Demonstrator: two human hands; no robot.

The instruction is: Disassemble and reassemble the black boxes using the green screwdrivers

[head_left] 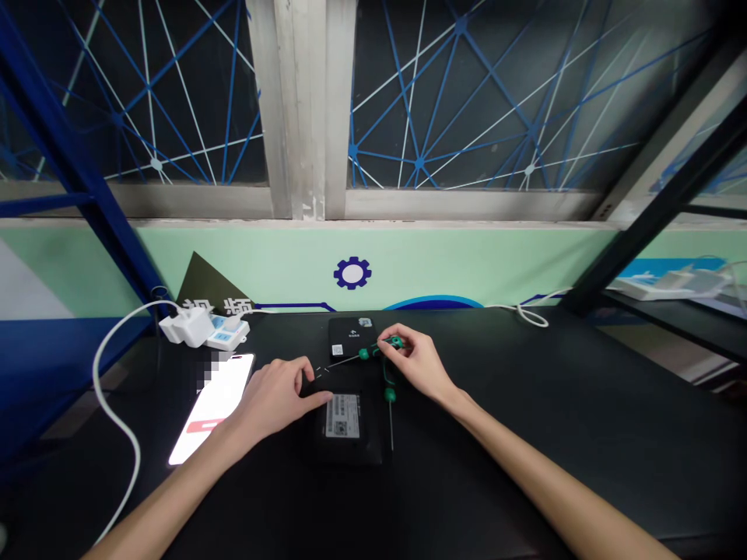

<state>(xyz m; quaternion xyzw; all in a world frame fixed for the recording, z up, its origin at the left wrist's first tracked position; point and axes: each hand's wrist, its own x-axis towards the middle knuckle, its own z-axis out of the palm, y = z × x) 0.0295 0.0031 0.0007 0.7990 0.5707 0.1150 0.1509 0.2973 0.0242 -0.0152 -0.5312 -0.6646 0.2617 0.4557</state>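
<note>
My right hand (415,358) pinches a screwdriver (365,355) by its green handle, the thin shaft pointing left. The shaft's tip is close to several tiny shiny pieces (322,371), too small to name surely. My left hand (278,397) has its thumb and fingers apart, with the fingertips beside those pieces. Its thumb reaches the upper left edge of a flat black device (372,435) bearing a white printed label (343,415). Right of the device lies a second green-handled screwdriver (391,397), shaft toward me. Behind them sits a black box (344,330) with a small white sticker.
A phone (213,408) with a bright screen lies left, partly behind my left forearm. White plugs and a power strip (226,333) stand at the back left, trailing a white cable (99,381). Another white cable (532,316) loops by the wall. Metal posts (627,237) flank the black table (525,404).
</note>
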